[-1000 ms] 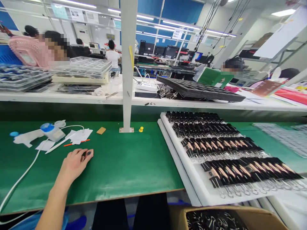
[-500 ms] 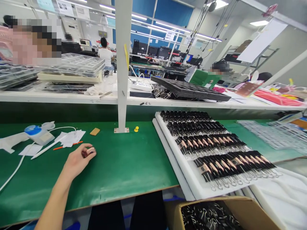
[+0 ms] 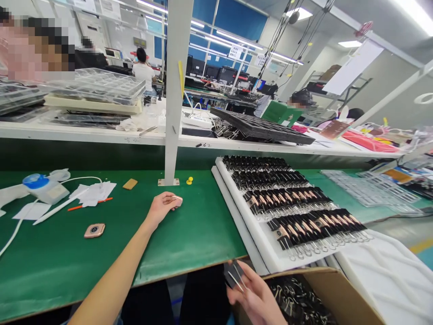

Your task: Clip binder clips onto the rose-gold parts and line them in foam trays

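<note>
My left hand [image 3: 161, 210] is closed on a small rose-gold watch case [image 3: 177, 201] over the middle of the green mat [image 3: 196, 225]. Near the table's front edge, my right hand [image 3: 253, 293] grips a black binder clip [image 3: 234, 274] with silver wire handles. A second rose-gold case [image 3: 94, 230] lies on the mat at the left, its round sensor facing up. On the right, a white foam tray [image 3: 237, 198] bears rows of black binder clips, with rose-gold cases between the clips in the nearer rows.
A cardboard box [image 3: 345, 289] of loose binder clips stands at the lower right. On the left are a blue-topped bottle [image 3: 45, 188], papers and an orange stick [image 3: 89, 204]. A white post [image 3: 174, 99] rises from the mat. Other people sit in the background.
My left hand has moved right with a case in it. A separate case now shows on the mat at the left. My right hand has come into view holding a binder clip.
</note>
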Motion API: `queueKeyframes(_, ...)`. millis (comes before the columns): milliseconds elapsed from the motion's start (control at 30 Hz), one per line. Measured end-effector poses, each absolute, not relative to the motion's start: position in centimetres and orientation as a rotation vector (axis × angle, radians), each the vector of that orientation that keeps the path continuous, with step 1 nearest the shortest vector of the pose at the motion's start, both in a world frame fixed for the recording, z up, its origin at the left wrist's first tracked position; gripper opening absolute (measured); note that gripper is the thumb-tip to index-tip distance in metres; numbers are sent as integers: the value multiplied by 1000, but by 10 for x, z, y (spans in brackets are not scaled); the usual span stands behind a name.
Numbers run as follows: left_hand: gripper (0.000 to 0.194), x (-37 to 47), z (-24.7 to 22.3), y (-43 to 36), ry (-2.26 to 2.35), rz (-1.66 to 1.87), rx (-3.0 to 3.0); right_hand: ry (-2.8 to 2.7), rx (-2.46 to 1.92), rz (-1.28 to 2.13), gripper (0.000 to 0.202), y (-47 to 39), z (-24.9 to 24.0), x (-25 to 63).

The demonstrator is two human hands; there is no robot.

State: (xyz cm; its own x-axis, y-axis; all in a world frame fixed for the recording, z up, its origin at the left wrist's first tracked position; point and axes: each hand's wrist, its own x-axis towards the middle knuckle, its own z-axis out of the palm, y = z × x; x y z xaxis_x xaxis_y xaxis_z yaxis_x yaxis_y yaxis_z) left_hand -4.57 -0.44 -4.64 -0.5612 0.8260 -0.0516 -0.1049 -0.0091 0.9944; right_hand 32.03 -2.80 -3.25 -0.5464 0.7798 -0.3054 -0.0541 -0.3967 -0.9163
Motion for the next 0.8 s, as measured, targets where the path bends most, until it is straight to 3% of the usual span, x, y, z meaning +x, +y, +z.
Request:
queueKeyframes(167, 52, -52, -56, -10, 1447, 1750, 746, -1069, -726, 2073, 38, 16, -40, 206)
queueKeyframes(400, 60, -55, -57, -10, 1426, 1807, 685, -1285, -640, 1989, 43, 82, -68, 119)
queueKeyframes(600, 60, -56, -57, -12, 1364, 1849, 597, -1496, -552, 1980, 41, 93, -71, 118)
queueKeyframes(800, 57, -55, -55, -12, 1365, 1849, 588, -1516, -503, 1977, 53, 92, -73, 120)
